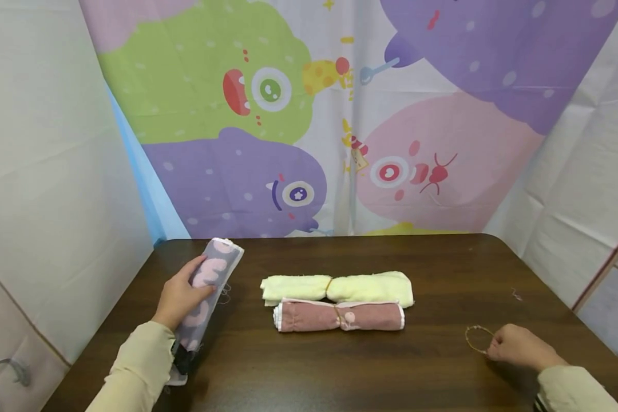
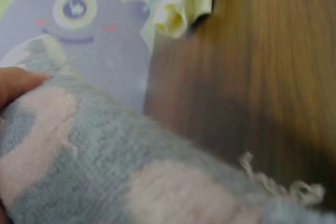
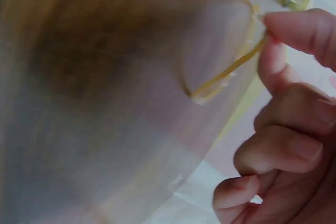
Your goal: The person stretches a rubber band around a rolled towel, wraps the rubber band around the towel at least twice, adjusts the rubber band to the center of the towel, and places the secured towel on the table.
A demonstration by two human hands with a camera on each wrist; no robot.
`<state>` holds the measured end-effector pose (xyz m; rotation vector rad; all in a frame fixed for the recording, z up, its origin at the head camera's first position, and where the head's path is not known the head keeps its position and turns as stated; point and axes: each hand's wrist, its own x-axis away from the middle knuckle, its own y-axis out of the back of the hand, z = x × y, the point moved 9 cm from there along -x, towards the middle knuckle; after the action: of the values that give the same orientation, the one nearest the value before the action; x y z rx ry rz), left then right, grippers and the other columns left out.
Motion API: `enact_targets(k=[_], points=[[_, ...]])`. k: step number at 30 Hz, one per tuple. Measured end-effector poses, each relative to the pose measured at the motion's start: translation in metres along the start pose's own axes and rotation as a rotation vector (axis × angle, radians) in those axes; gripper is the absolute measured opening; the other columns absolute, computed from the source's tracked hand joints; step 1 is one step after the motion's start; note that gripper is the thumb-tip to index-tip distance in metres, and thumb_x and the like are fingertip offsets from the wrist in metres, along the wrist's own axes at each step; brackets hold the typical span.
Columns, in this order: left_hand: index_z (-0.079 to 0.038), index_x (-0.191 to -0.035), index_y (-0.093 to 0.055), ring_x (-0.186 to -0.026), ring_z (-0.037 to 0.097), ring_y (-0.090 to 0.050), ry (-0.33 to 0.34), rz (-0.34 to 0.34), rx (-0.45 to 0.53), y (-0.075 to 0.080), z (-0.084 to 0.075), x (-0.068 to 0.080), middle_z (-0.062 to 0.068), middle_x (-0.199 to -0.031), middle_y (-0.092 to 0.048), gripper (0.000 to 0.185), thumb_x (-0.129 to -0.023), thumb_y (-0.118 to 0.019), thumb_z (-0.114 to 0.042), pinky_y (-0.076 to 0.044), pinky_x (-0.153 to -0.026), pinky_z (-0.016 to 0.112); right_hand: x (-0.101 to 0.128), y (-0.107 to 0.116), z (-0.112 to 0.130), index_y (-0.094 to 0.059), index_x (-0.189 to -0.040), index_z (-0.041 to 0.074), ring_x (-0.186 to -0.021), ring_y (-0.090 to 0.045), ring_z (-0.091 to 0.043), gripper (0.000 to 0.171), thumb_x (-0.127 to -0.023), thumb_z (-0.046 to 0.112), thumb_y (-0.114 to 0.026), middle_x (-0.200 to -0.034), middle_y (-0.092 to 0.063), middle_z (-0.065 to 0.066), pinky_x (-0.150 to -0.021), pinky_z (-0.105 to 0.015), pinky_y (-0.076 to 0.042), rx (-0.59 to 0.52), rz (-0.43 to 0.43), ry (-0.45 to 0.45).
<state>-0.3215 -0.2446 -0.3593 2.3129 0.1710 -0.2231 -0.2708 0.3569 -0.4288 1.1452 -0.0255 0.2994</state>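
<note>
My left hand (image 1: 182,294) grips a rolled grey towel with pink shapes (image 1: 209,280), tilted above the left side of the table. A loose thread (image 2: 283,184) hangs off this towel in the left wrist view. At the right, my right hand (image 1: 520,346) pinches a yellowish rubber band (image 1: 476,339) between thumb and forefinger. The right wrist view shows the band hanging as a loop, its other fingers curled below. Mid-table lie a pale yellow rolled towel (image 1: 371,289) and, touching its near side, a pink rolled towel (image 1: 309,316). Each has a band round its middle.
The dark wooden table (image 1: 340,372) ends at a cartoon-printed curtain (image 1: 360,206) at the back. White sheets hang at the left and right sides. A bit of thread (image 1: 517,294) lies on the table's right part.
</note>
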Motion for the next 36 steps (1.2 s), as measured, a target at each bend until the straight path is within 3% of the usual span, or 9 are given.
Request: enact_targets(k=[4,8,12,15,21,28,36], points=[[-0.005,-0.142,-0.043,-0.105,0.044,-0.055,-0.086,-0.073,0.027,0.006,-0.026,0.002,0.029,-0.132,-0.051,0.068,-0.081,-0.071,-0.013,-0.047,-0.082,0.056,-0.003,0.019,0.013,-0.044,-0.058,0.014,-0.05,-0.03,-0.009,0.023,-0.078,0.009,-0.056,-0.053,-0.034,0.007,-0.052,-0.027,-0.029,-0.02,-0.08,0.0],[-0.005,-0.141,-0.045,-0.099,0.041,-0.057,-0.127,-0.071,0.053,0.004,-0.047,0.007,0.028,-0.128,-0.053,0.067,-0.08,-0.073,-0.011,-0.05,-0.076,0.052,-0.007,0.036,0.03,-0.039,-0.058,0.015,-0.05,-0.028,-0.01,0.024,-0.076,0.008,-0.053,-0.054,-0.032,0.006,-0.054,-0.028,-0.028,-0.028,-0.216,-0.01],[-0.005,-0.139,-0.048,-0.094,0.038,-0.06,-0.174,-0.059,0.066,-0.003,-0.063,0.016,0.027,-0.125,-0.057,0.066,-0.078,-0.075,-0.008,-0.051,-0.07,0.047,-0.01,0.044,0.043,-0.059,-0.065,0.01,-0.056,-0.04,-0.012,0.017,-0.081,0.012,-0.055,-0.06,-0.049,0.005,-0.058,-0.03,-0.036,-0.063,-0.302,-0.018],[-0.004,-0.136,-0.051,-0.092,0.036,-0.061,-0.262,-0.068,0.055,-0.009,-0.078,0.022,0.026,-0.121,-0.059,0.065,-0.076,-0.076,-0.006,-0.051,-0.069,0.046,-0.01,0.048,0.049,-0.067,-0.077,0.007,-0.062,-0.047,-0.014,0.015,-0.085,0.016,-0.059,-0.069,-0.058,0.003,-0.06,-0.032,-0.04,-0.09,-0.334,-0.017],[-0.003,-0.129,-0.058,-0.095,0.034,-0.063,-0.475,-0.09,-0.009,-0.022,-0.108,0.038,0.021,-0.116,-0.064,0.061,-0.071,-0.079,-0.001,-0.051,-0.075,0.049,-0.01,0.049,0.066,-0.067,-0.08,0.004,-0.065,-0.051,-0.014,0.016,-0.087,0.015,-0.059,-0.069,-0.06,0.001,-0.059,-0.029,-0.041,-0.196,-0.314,-0.009],[-0.004,-0.127,-0.061,-0.085,0.024,-0.063,-0.568,-0.076,-0.029,-0.036,-0.126,0.046,0.014,-0.104,-0.067,0.062,-0.07,-0.081,-0.002,-0.051,-0.068,0.039,-0.014,0.048,0.09,-0.067,-0.077,0.003,-0.066,-0.052,-0.014,0.016,-0.087,0.014,-0.061,-0.065,-0.06,0.002,-0.06,-0.029,-0.04,-0.271,-0.298,0.022],[-0.005,-0.123,-0.064,-0.066,0.007,-0.047,-0.731,-0.103,-0.065,-0.047,-0.146,0.058,0.002,-0.084,-0.061,0.06,-0.066,-0.084,-0.002,-0.043,-0.057,0.026,-0.017,0.056,0.115,-0.068,-0.083,-0.005,-0.07,-0.058,-0.015,0.021,-0.085,0.015,-0.063,-0.064,-0.063,0.0,-0.066,-0.032,-0.043,-0.391,-0.343,0.003]])
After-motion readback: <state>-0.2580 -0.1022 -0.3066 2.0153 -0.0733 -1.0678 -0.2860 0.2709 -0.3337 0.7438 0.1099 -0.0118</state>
